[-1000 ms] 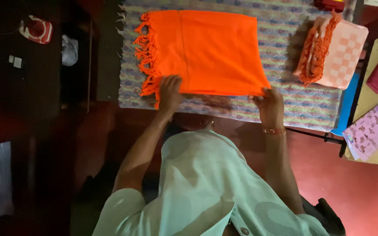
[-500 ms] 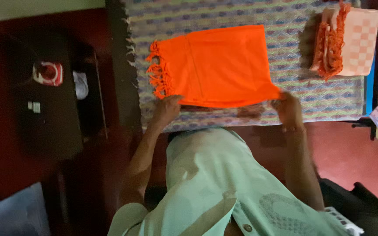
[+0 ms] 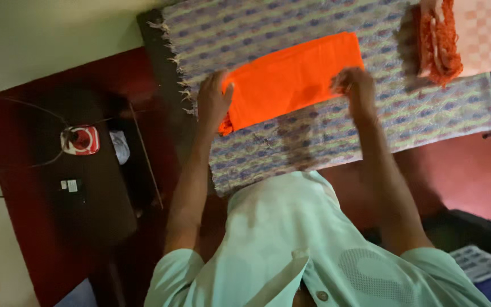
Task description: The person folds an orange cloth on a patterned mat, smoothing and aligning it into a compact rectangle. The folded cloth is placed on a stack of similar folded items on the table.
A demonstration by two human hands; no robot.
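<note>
An orange fringed cloth (image 3: 296, 77) lies folded into a narrow strip on a patterned woven mat (image 3: 325, 131). My left hand (image 3: 212, 99) grips the strip's left end, where the fringe pokes out below the fingers. My right hand (image 3: 354, 85) holds the strip's near right edge. Both arms reach forward over my pale green garment.
A folded peach checked cloth (image 3: 461, 37) with orange fringe sits on the mat at the top right. A dark table (image 3: 86, 193) at the left carries a red and white round object (image 3: 80, 140) with wires. A blue edge shows at the right.
Both hands have carried the near edge of the orange cloth away from me and folded it over, so the cloth is now about half as deep. The view has tilted.
</note>
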